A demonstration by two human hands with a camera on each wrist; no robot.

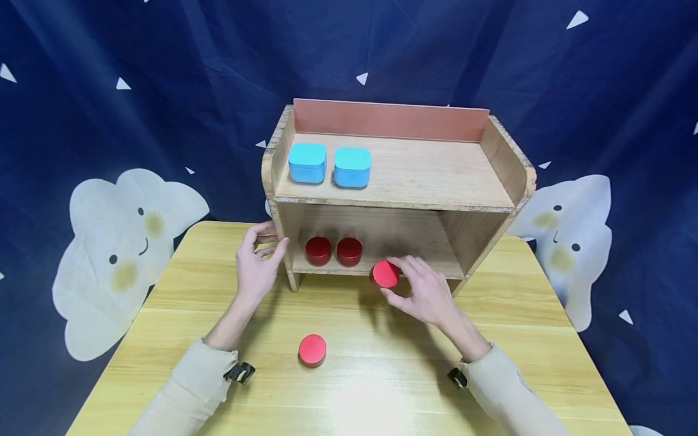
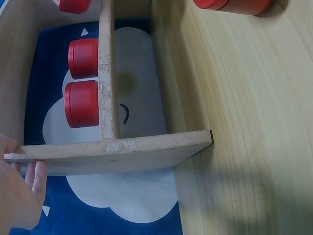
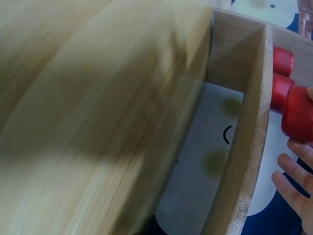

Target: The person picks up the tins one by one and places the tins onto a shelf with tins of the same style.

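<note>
A wooden shelf unit (image 1: 392,181) stands at the back of the yellow table (image 1: 163,315). My right hand (image 1: 394,280) grips a red round tin (image 1: 385,274) at the front edge of the lower shelf; the right wrist view shows this tin (image 3: 298,113) against my fingers (image 3: 293,181). Two more red tins (image 1: 318,250) (image 1: 349,251) stand side by side on the lower shelf, also seen in the left wrist view (image 2: 82,104). My left hand (image 1: 266,243) holds the unit's left side panel (image 2: 112,154). Another red tin (image 1: 312,349) sits on the table between my forearms.
Two light blue square tins (image 1: 308,162) (image 1: 352,166) stand on the left of the top shelf; its right part is bare wood. A dark blue cloth with white cloud figures (image 1: 120,242) hangs behind the table.
</note>
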